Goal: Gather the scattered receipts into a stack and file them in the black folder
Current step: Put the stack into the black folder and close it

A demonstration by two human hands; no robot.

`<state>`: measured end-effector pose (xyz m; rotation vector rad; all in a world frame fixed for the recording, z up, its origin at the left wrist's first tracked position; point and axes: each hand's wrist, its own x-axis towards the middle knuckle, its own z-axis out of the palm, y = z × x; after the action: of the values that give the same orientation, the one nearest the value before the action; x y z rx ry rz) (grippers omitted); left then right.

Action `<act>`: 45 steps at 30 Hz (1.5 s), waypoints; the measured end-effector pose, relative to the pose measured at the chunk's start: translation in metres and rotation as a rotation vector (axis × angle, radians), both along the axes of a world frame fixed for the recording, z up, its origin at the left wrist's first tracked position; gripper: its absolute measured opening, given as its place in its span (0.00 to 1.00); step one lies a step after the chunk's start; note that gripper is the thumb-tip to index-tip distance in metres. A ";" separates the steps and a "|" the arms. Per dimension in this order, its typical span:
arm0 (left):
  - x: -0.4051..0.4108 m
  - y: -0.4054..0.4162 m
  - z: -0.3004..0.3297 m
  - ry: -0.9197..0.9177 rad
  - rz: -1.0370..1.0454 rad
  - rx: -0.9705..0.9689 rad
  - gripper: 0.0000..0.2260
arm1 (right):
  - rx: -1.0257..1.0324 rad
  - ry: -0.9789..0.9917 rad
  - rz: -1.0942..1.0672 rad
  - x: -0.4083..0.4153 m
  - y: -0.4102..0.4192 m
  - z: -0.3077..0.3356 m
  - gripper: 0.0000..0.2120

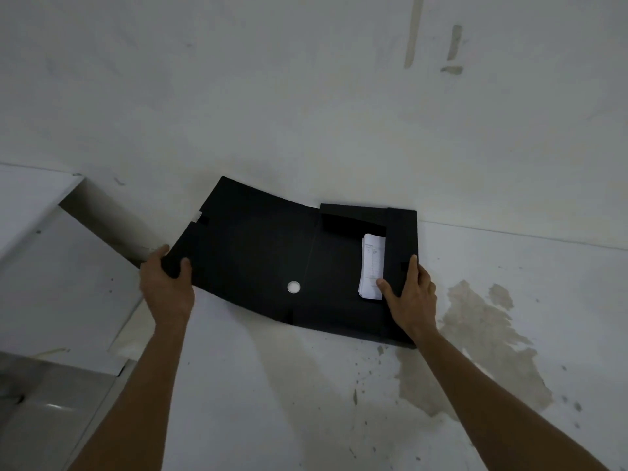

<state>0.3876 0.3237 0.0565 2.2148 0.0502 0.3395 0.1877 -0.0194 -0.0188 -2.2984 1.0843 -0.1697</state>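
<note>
- Head view: stained white worktop meets a scuffed white wall; a brownish stain spreads below the right hand.
- Black folder lies open between both hands, its left cover lifted off the worktop.
- Left hand has its grip closed on the folder's left corner, thumb on top.
- Right hand clasps the right flap, its thumb touching the stack of receipts inside the folder.
</note>
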 end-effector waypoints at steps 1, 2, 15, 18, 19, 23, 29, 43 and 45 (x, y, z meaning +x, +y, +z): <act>-0.007 -0.008 0.012 -0.003 -0.011 -0.112 0.20 | 0.007 0.000 0.002 0.000 0.000 0.001 0.45; -0.014 -0.016 0.024 -0.006 -0.018 -0.198 0.21 | 0.016 0.003 0.003 0.000 0.000 0.002 0.45; -0.114 -0.120 0.050 0.118 -0.463 -0.370 0.15 | 0.327 -0.102 0.001 -0.020 -0.016 0.019 0.38; -0.133 -0.139 0.037 0.123 -0.622 -0.365 0.23 | 0.453 -0.171 0.012 -0.026 -0.023 0.034 0.32; -0.137 -0.146 0.033 0.123 -0.653 -0.361 0.28 | 0.497 -0.203 0.029 -0.028 -0.025 0.038 0.30; -0.156 -0.173 0.014 0.165 -0.697 -0.348 0.37 | 0.667 -0.220 0.065 -0.034 -0.031 0.051 0.34; -0.180 -0.200 -0.022 0.145 -0.750 0.173 0.45 | 0.839 -0.246 0.099 -0.049 -0.032 0.061 0.28; -0.178 -0.210 -0.069 -0.066 -0.739 0.648 0.37 | 0.666 -0.313 -0.023 -0.041 -0.048 0.026 0.20; -0.171 -0.213 -0.071 -0.031 -0.692 0.694 0.39 | 0.522 -0.262 0.036 -0.034 -0.051 0.021 0.22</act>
<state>0.2167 0.1110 -0.0145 2.7113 -0.9565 -0.0124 0.1542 -0.0705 0.0025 -1.7700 0.8335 -0.1472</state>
